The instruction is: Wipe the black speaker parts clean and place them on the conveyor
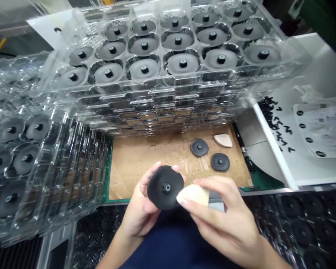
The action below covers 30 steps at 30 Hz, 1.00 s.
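My left hand (141, 211) grips a round black disc (164, 186) with a small hub at its centre, its face turned up toward me. My right hand (224, 220) pinches a pale fan-shaped piece (194, 194) against the disc's right edge. Both hands hover just in front of a brown cardboard sheet (145, 157). Two more black discs (199, 147) (220, 162) and another pale fan-shaped piece (223, 140) lie on the cardboard to the right.
A tall stack of clear plastic trays (156, 108) holding several black discs stands behind the cardboard. More clear trays (22, 157) with discs sit at the left. A white tray (310, 149) with small black parts and paper sits at the right.
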Motion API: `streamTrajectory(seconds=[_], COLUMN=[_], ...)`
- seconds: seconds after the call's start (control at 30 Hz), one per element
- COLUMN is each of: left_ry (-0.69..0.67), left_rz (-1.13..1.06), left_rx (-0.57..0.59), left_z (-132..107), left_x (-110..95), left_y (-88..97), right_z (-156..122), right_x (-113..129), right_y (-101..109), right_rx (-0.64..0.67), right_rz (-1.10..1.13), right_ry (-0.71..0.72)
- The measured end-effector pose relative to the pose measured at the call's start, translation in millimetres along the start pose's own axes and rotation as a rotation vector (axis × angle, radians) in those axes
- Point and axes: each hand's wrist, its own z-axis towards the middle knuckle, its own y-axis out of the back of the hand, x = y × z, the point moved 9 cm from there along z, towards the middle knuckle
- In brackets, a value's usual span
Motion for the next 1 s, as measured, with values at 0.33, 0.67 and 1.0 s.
streamTrajectory(seconds=[0.33, 0.67, 1.0], left_ry=[-0.092, -0.148, -0.210], left_rz=[0.006, 0.032, 0.027], left_rx=[0.013, -0.029, -0.085], left_z=[-0.1, -0.4, -3.3], left_x=[-5.7, -7.5, -12.7], left_y=[-10.3, -13.2, -12.1], right_z=[-3.1, -2.9, -1.1], right_x=[6.5, 13.9, 7.3], right_y=[2.9, 5.3, 3.7], right_rx=[-0.082, -0.101, -0.141], right_rz=[0.048, 0.041, 0.065], right_ry=[-0.037, -0.009, -0.073])
